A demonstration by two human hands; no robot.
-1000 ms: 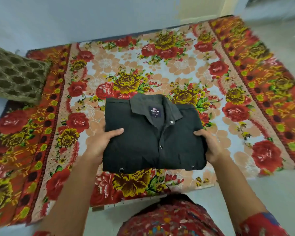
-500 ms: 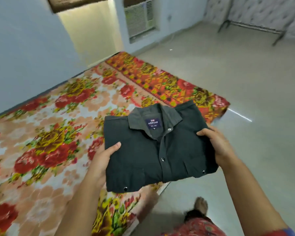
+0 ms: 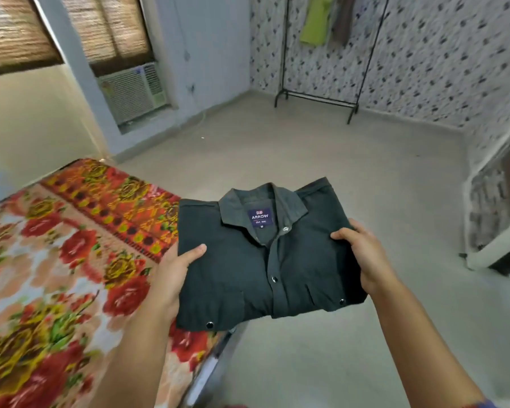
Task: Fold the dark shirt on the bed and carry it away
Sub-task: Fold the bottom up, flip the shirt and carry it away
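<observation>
The dark shirt (image 3: 256, 260) is folded into a compact rectangle, collar at 12 o'clock, and is held at frame centre, raised off the bed (image 3: 71, 260), which lies at 8 o'clock. It is gripped at both side edges, by the left hand (image 3: 174, 272) at 9 o'clock and the right hand (image 3: 362, 254) at 3 o'clock, with thumbs on top. Folding is judged complete and the carry step is in hand. For the next move, level support and even pressure are required so that the folds are kept.

A home bedroom: floral-sheeted bed (image 3: 71, 260), clothes rack (image 3: 321, 98), window cooler (image 3: 133, 92).
</observation>
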